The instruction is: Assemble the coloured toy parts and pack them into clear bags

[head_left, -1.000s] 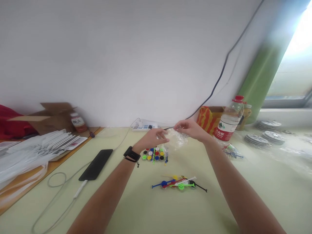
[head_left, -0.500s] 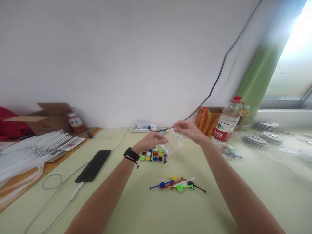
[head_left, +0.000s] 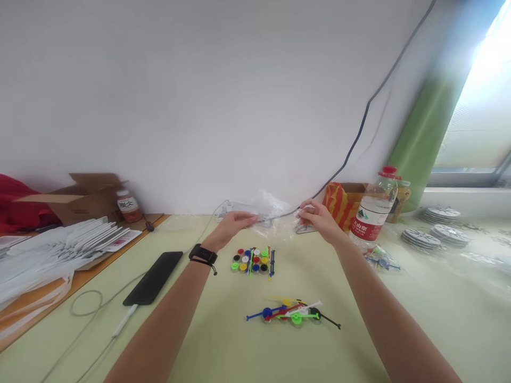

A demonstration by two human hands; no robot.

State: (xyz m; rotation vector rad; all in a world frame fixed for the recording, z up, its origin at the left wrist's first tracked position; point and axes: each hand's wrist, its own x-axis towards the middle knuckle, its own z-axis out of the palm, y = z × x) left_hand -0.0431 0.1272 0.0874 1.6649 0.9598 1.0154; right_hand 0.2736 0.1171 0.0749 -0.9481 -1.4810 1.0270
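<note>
Beyond the discs (head_left: 256, 259), the left hand (head_left: 235, 226) is pinching the bag (head_left: 273, 205), now spreading wider and seemingly being opened; right of them, the right hand (head_left: 319, 218) is curling, its grip impossible to tell.

1. A clear, colourless bag of thin plastic film (head_left: 273, 207), crinkled, with pale, glossy highlights.
2. It is limp and loosely spread, raised between the left hand (head_left: 236, 223) and right hand (head_left: 320, 219).
3. Its outline is too faint to trace.

L wrist (head_left: 210, 244) wears blk watch (head_left: 203, 253) + cord bracelet (head_left: 209, 264).
</note>
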